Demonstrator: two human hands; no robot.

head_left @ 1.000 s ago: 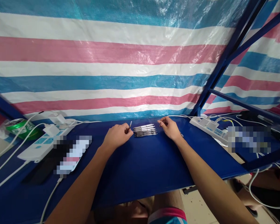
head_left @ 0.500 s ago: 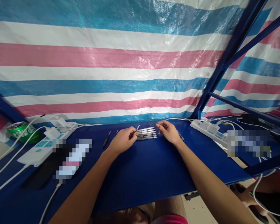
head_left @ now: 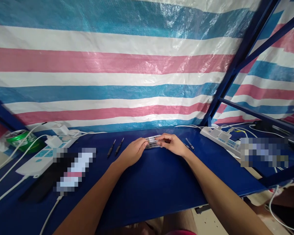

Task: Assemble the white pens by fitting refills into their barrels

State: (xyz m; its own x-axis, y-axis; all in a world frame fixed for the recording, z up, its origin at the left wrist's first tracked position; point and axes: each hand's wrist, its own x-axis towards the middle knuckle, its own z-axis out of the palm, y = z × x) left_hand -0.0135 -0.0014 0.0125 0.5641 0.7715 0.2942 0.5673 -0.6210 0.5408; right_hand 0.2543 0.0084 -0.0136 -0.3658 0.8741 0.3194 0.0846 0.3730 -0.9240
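Observation:
A small row of white and dark pens (head_left: 152,142) lies on the blue table (head_left: 149,182) near its far edge. My left hand (head_left: 131,152) presses against the row's left end with its fingers curled. My right hand (head_left: 171,144) covers the row's right end, fingers pinched on the pens. Both hands close on the bundle from either side. Two dark pen parts (head_left: 115,147) lie apart on the table to the left of my left hand. Another small pen part (head_left: 189,144) lies to the right of my right hand.
A white power strip (head_left: 42,153) with plugs and white cables sits at the left, with a green can (head_left: 19,137) behind it and a phone (head_left: 63,171) in front. A second power strip (head_left: 219,136) lies at the right. A striped tarp (head_left: 112,65) walls the back.
Both hands have moved inward onto the ends of the pen row. The thin piece held up in my left hand earlier is no longer raised. Two dark parts now show at left.

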